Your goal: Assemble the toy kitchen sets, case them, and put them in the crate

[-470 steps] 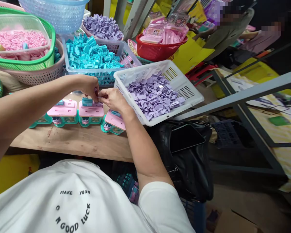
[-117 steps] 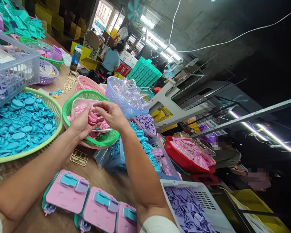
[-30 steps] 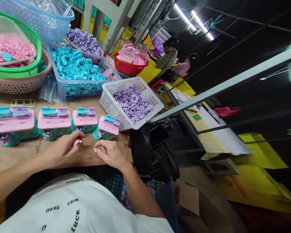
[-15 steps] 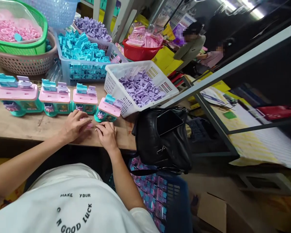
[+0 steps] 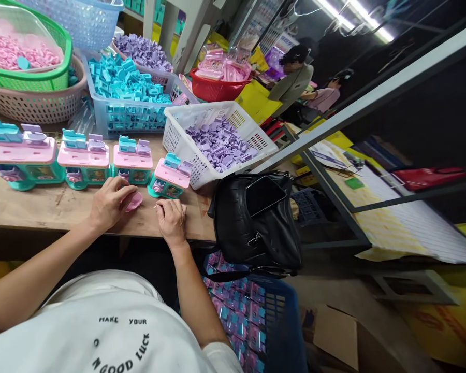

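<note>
My left hand [image 5: 109,204] is closed on a small curved pink plastic piece [image 5: 134,202] just above the tabletop. To its right my right hand [image 5: 171,221] rests by the table's front edge with its fingers curled in; a tiny pale speck shows at the fingertips, too small to name. Behind both hands stand several toy play sets in a row, with pink tops, teal bases and blue and purple parts upright on top. The rightmost toy set [image 5: 169,177] is nearest my right hand, and another toy set [image 5: 132,161] stands behind my left hand.
A white basket [image 5: 178,150] of purple pieces and a clear blue basket [image 5: 134,122] of blue pieces stand behind the toys. A black bag [image 5: 238,228] with a phone lies at the table's right end. Below is a blue crate [image 5: 285,321] of packed toys. Two people [image 5: 297,77] are farther back.
The pink piece shows more clearly beside my left hand, which has shifted slightly left. My right hand's fingers have curled in more. The whole view has shifted a little.
</note>
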`<state>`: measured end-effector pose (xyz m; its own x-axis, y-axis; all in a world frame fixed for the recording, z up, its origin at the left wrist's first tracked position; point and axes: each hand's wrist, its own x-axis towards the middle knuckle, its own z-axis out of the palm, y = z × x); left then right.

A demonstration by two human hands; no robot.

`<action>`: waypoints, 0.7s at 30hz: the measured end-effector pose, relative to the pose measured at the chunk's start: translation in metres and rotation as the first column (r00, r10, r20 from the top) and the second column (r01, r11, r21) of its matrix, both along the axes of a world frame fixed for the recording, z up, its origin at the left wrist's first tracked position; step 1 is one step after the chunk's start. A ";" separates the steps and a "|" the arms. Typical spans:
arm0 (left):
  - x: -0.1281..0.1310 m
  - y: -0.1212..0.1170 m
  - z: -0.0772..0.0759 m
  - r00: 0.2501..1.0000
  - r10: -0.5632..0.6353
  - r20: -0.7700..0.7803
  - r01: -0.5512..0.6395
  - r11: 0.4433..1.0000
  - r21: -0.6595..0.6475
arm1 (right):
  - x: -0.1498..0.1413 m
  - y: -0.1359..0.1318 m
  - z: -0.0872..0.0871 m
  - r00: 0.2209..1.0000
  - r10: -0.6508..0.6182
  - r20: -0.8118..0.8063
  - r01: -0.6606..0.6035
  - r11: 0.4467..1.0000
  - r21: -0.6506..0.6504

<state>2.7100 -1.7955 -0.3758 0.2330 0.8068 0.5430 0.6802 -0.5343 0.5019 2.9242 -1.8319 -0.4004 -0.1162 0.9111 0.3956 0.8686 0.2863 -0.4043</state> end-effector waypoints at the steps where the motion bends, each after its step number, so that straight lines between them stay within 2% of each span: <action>1: 0.001 -0.001 0.000 1.000 -0.014 -0.018 0.014 1.000 -0.011 | 0.001 0.000 0.001 0.999 0.017 -0.035 -0.016 1.000 0.018; 4: 0.006 -0.009 -0.004 0.997 -0.074 -0.002 0.074 0.995 -0.073 | 0.004 -0.001 0.004 0.975 0.083 -0.206 -0.067 0.994 0.082; 7: 0.016 -0.018 -0.011 0.992 -0.089 0.093 0.097 0.992 -0.081 | 0.006 -0.004 0.006 0.938 0.113 -0.327 -0.076 0.989 0.125; 9: 0.023 -0.021 -0.015 0.989 -0.093 0.115 0.100 0.993 -0.062 | 0.006 -0.008 0.005 0.944 0.128 -0.305 -0.099 0.989 0.108; 13: 0.029 -0.018 -0.020 0.993 -0.109 0.039 0.111 0.993 -0.043 | 0.011 -0.015 0.002 0.971 0.144 -0.190 -0.141 0.990 0.028; 15: 0.029 -0.015 -0.020 0.995 -0.094 0.013 0.095 0.995 -0.034 | 0.016 -0.018 0.002 0.972 0.123 -0.199 -0.125 0.992 0.006; 18: 0.032 -0.016 -0.015 0.998 -0.067 -0.003 0.067 0.996 -0.053 | 0.019 -0.021 0.008 0.943 0.066 -0.325 -0.080 0.996 -0.032; 21: 0.041 -0.021 -0.007 0.998 -0.028 0.061 0.037 0.987 -0.159 | 0.011 -0.022 0.016 0.840 -0.017 -0.542 -0.010 0.999 -0.046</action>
